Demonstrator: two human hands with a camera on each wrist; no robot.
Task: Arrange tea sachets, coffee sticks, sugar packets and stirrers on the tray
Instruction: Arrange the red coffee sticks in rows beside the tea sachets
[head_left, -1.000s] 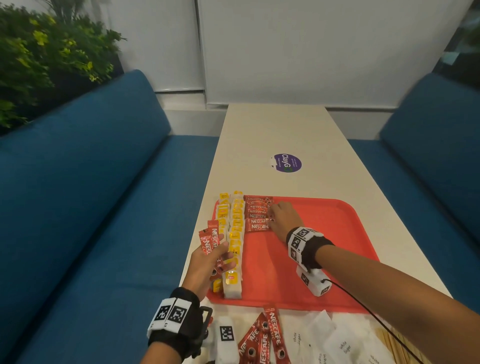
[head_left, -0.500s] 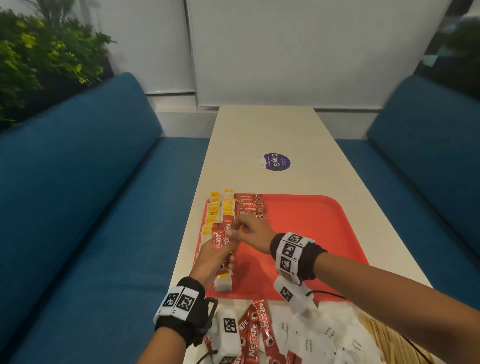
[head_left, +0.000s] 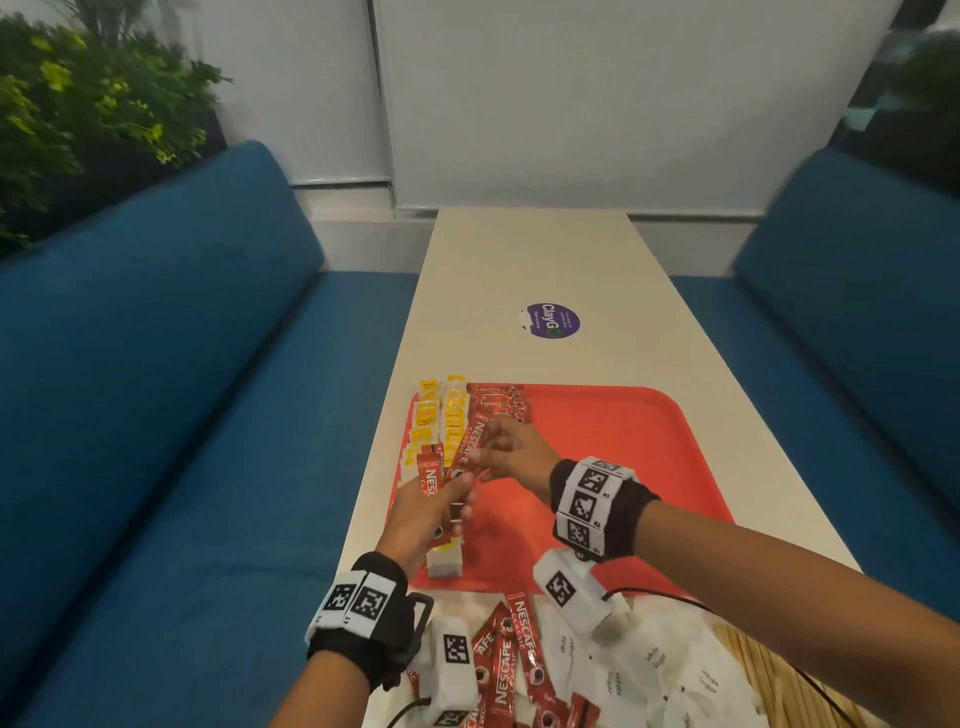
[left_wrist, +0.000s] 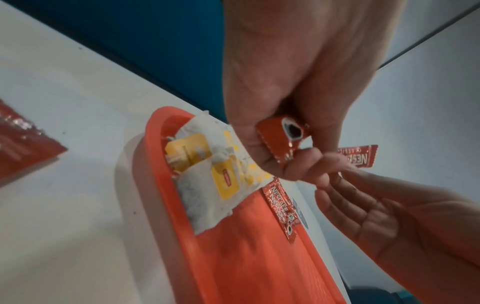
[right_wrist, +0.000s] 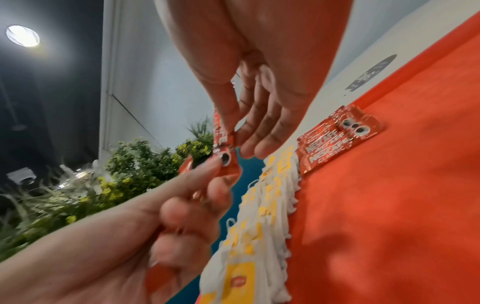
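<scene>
My left hand (head_left: 451, 496) grips a bundle of red coffee sticks (left_wrist: 283, 134) above the left side of the red tray (head_left: 623, 467). My right hand (head_left: 488, 456) meets it and pinches one coffee stick (head_left: 470, 444) between thumb and fingers (right_wrist: 249, 142), its other end still at the left hand. Two columns of white-and-yellow tea sachets (head_left: 439, 415) lie along the tray's left edge. A short row of coffee sticks (head_left: 498, 402) lies beside them at the far end, also seen as coffee sticks (right_wrist: 332, 139) in the right wrist view.
On the table in front of the tray lie loose coffee sticks (head_left: 511, 649), white sugar packets (head_left: 649, 660) and wooden stirrers (head_left: 753, 670). A purple sticker (head_left: 550, 321) marks the table beyond. Blue benches (head_left: 156, 389) flank both sides.
My right hand came back from the row of coffee sticks on the tray to the left hand and took hold of one stick from the bundle. The left hand rose slightly.
</scene>
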